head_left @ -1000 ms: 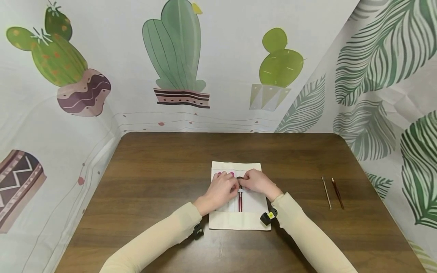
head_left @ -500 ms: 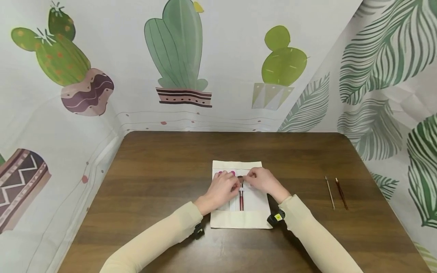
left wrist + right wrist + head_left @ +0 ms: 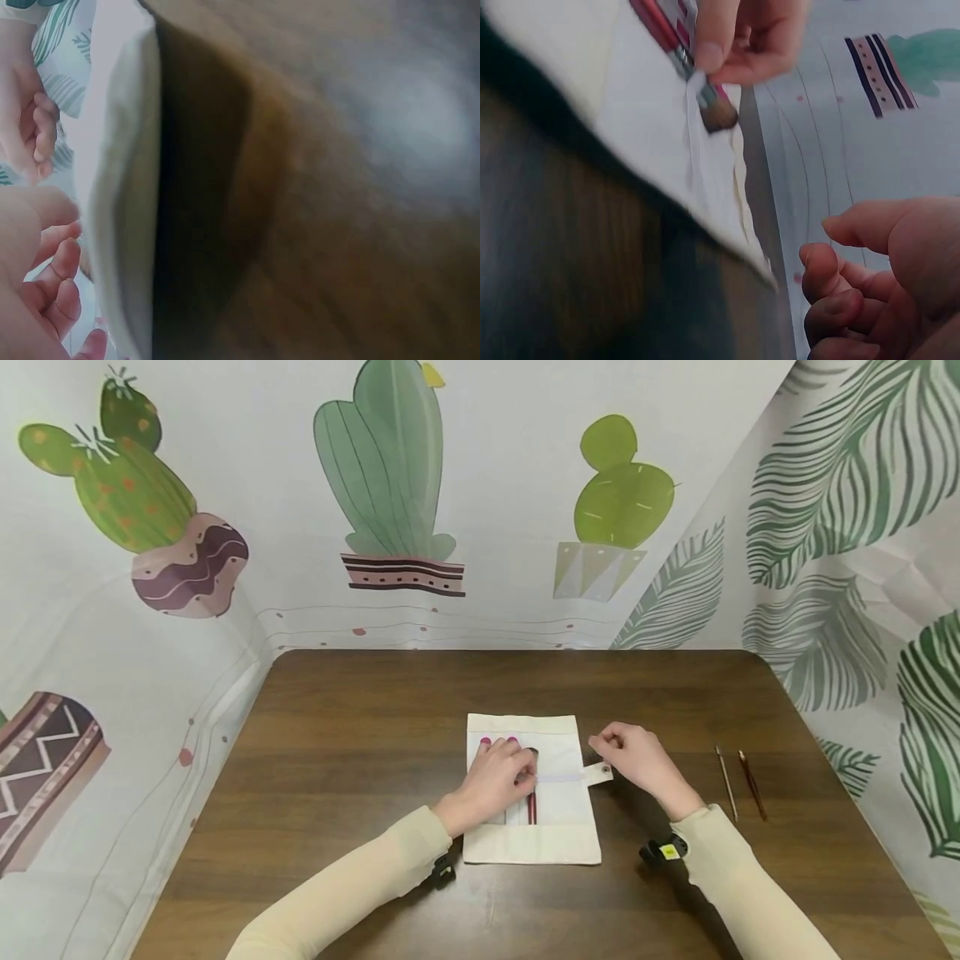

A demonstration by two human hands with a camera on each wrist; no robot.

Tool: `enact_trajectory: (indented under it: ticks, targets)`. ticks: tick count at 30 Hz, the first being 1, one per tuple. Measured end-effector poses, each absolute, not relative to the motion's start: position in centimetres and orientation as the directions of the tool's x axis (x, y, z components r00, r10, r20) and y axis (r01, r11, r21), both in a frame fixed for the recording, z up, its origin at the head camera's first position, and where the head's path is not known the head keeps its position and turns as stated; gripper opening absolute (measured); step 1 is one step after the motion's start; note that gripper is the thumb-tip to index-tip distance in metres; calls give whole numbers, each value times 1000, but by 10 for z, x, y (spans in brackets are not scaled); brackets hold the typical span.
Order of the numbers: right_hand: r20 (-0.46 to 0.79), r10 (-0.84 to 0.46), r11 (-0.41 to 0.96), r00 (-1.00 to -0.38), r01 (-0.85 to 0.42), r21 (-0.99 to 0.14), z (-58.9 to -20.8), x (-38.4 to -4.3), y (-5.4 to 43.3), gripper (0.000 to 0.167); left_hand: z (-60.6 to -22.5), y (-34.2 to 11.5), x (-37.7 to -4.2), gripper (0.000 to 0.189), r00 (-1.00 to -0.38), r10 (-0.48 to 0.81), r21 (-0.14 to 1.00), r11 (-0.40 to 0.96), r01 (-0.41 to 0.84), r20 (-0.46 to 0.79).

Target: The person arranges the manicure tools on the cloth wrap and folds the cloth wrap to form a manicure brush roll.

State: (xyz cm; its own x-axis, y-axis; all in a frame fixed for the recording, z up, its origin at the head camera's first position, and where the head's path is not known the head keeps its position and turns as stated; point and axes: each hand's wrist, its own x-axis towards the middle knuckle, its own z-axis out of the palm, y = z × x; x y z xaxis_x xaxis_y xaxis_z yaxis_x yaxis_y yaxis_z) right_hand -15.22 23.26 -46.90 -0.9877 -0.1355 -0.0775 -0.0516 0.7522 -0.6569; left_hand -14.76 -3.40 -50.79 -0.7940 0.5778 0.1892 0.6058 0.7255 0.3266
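The left hand is lying over the open cream fabric brush case on the brown table, hiding much of its left half. Below the fingers, a red-handled makeup brush is sitting in the case, its brown bristles showing in the right wrist view and its handle end disappearing into the bottom pocket; a second dark red handle is perhaps lying alongside, but the fingers are covering too much. Thumb and forefinger are touching near the brush's metal collar, where a pale elastic strap is crossing; whether they are pinching it or merely resting there, I cannot tell. Two magenta ends are peeping out above the knuckles, the rest being hidden. The right hand is hovering beyond the case's right edge, near the snap tab, its thumb and forefinger standing apart and holding nothing. Farther right, a thin silvery stick and a thin brown stick are lying side by side, well apart from the case. In the left wrist view, the case's near edge is blurring and blocking its contents.
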Motion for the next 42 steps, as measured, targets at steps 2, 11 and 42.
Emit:
enact_trajectory:
  ticks: [2, 11, 42]
  targets:
    - [-75, -119, 763, -990, -43, -645, -468, -149, 242, 24, -508, -33, -148, 6, -791, 581, 320, 725, 610, 193]
    - [-63, -101, 811, -993, -45, -583, -468, -135, 280, 26, -506, -29, -147, 7, -781, 589, 298, 723, 624, 207]
    - [-238, 135, 913, -962, 214, -346, -470, -109, 382, 39, -500, -16, -146, 6, -791, 601, 253, 752, 608, 115]
